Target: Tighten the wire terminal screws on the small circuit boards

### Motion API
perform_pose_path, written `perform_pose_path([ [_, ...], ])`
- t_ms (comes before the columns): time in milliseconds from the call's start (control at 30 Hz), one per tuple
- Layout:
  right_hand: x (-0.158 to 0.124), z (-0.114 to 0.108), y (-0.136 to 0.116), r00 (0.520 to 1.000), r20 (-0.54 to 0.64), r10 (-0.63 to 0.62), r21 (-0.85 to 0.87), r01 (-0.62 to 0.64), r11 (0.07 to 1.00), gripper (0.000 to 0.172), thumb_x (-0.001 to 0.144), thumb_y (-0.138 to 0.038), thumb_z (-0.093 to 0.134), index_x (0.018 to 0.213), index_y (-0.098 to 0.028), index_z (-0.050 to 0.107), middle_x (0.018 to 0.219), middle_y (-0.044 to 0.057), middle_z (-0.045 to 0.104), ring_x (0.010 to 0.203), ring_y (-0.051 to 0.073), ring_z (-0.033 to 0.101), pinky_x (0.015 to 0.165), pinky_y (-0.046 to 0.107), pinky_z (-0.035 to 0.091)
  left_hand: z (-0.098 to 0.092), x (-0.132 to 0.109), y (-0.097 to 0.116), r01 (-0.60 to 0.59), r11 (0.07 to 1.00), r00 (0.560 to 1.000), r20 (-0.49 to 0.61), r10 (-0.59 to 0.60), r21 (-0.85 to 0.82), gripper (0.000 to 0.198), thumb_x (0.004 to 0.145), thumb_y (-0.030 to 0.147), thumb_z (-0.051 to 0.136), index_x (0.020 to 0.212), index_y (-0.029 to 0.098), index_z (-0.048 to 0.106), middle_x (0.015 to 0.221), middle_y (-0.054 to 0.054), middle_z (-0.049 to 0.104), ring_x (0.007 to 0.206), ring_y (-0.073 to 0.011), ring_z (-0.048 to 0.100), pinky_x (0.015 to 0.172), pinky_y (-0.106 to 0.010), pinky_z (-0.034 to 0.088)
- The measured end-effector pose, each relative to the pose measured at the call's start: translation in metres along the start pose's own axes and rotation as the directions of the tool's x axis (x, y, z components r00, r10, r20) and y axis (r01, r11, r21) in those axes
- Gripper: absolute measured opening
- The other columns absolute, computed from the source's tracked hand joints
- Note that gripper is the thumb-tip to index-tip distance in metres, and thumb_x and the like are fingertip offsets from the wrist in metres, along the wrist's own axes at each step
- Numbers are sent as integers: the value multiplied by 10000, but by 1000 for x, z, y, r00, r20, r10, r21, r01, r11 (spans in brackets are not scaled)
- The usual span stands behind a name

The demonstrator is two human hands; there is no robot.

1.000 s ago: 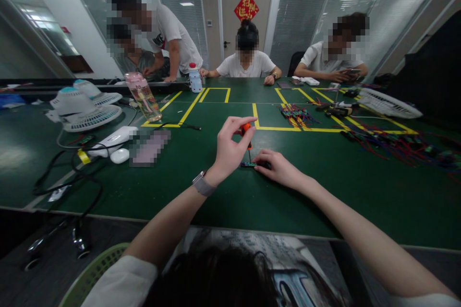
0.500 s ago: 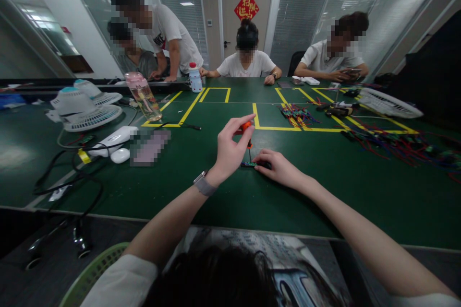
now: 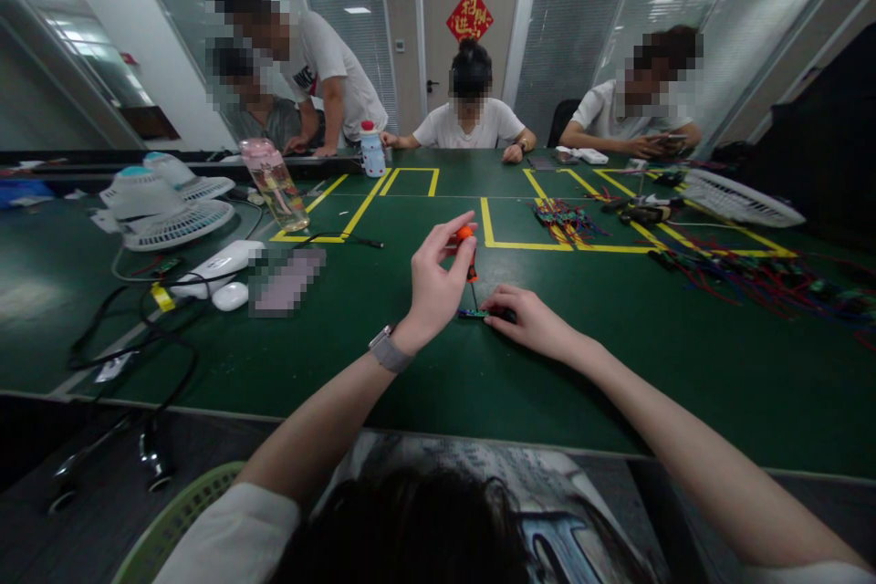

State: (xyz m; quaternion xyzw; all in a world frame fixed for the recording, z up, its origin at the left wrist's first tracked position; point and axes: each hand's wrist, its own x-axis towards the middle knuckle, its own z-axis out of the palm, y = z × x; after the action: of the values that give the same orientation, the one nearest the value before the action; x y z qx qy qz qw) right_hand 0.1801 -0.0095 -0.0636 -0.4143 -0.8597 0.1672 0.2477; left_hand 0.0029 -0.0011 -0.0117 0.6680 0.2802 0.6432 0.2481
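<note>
My left hand (image 3: 439, 274) is closed around the orange and black handle of a screwdriver (image 3: 472, 268), held nearly upright. The shaft runs down to a small green circuit board (image 3: 471, 314) lying on the green table. With fingers pressed together, my right hand (image 3: 526, 319) holds the board's right end against the tabletop. A dark piece (image 3: 505, 314) shows under those fingers; I cannot make out whether it belongs to the board.
Wired circuit boards (image 3: 565, 219) sit inside yellow tape lines, and a larger wire heap (image 3: 773, 283) spreads at right. Leftward are a tilted pink-lidded bottle (image 3: 275, 187), white fans (image 3: 168, 210), a power strip (image 3: 217, 268) and black cables. Several people are around the far side.
The fingers of my left hand have shifted slightly on the screwdriver handle, whose top leans a little more to the left. My right hand and the board stay in place.
</note>
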Motion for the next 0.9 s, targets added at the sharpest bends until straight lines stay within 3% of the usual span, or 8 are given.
perform_pose_path([
  [100, 0, 0, 1, 1000, -5, -5, -2, 5, 1000, 106, 849, -160, 615, 918, -154, 695, 874, 62, 619, 804, 186, 598, 732, 296, 482, -1, 1, 4, -63, 988, 996, -47, 70, 139, 226, 852, 230, 653, 1074, 215, 698, 924, -28, 566, 850, -123, 582, 765, -239, 502],
  [167, 0, 1, 1, 1000, -7, -6, 1, 6, 1000, 107, 848, -161, 617, 920, -154, 695, 877, 63, 620, 809, 187, 598, 735, 297, 484, -3, 2, 3, -77, 979, 994, -62, 91, 190, 209, 872, 246, 627, 1062, 224, 711, 929, -28, 525, 849, -118, 561, 789, -243, 494],
  [300, 0, 1, 2, 1000, -3, -4, 11, 4, 1000, 114, 849, -156, 614, 931, -154, 693, 885, 64, 619, 805, 183, 603, 739, 296, 490, -4, 2, -3, -48, 994, 999, 9, 48, 96, 313, 961, 213, 441, 1197, 247, 643, 1148, -59, 574, 1012, -141, 590, 882, -273, 497],
  [433, 0, 1, 1, 1000, 0, -3, 7, 3, 1000, 115, 849, -150, 612, 932, -151, 692, 889, 65, 618, 812, 185, 605, 745, 296, 490, -1, 1, -3, 34, 998, 997, 64, -31, -50, 344, 964, 230, 448, 1289, 237, 560, 1185, -70, 627, 956, -146, 646, 808, -270, 537],
  [567, 0, 1, 1, 1000, -4, -6, 7, 6, 1000, 113, 848, -151, 613, 929, -147, 693, 889, 67, 620, 809, 184, 605, 746, 297, 487, -2, 1, 2, -33, 996, 999, 23, 31, 84, 250, 902, 235, 579, 1136, 209, 661, 1033, -56, 633, 944, -146, 619, 825, -261, 515],
  [667, 0, 1, 2, 1000, -8, -9, 3, 9, 1000, 112, 845, -150, 616, 926, -153, 694, 888, 67, 625, 810, 186, 603, 739, 293, 484, -3, 2, 2, -66, 984, 998, 3, 66, 167, 231, 921, 263, 544, 1098, 218, 685, 1090, -66, 580, 1010, -154, 586, 901, -288, 493],
  [767, 0, 1, 1, 1000, -4, -8, 4, 8, 1000, 119, 848, -149, 612, 934, -154, 694, 890, 66, 626, 811, 186, 601, 744, 296, 484, -4, 3, 0, -91, 988, 995, 45, 86, 123, 300, 957, 205, 446, 1180, 234, 644, 1231, -70, 572, 1182, -175, 537, 1027, -337, 431],
  [900, 0, 0, 1, 1000, -3, -3, 3, 3, 1000, 121, 849, -155, 611, 934, -154, 698, 891, 68, 626, 808, 188, 601, 746, 302, 485, -2, 3, 0, -43, 999, 997, 57, 42, 25, 323, 949, 164, 446, 1223, 229, 605, 1202, -67, 623, 1077, -163, 611, 940, -320, 486],
])
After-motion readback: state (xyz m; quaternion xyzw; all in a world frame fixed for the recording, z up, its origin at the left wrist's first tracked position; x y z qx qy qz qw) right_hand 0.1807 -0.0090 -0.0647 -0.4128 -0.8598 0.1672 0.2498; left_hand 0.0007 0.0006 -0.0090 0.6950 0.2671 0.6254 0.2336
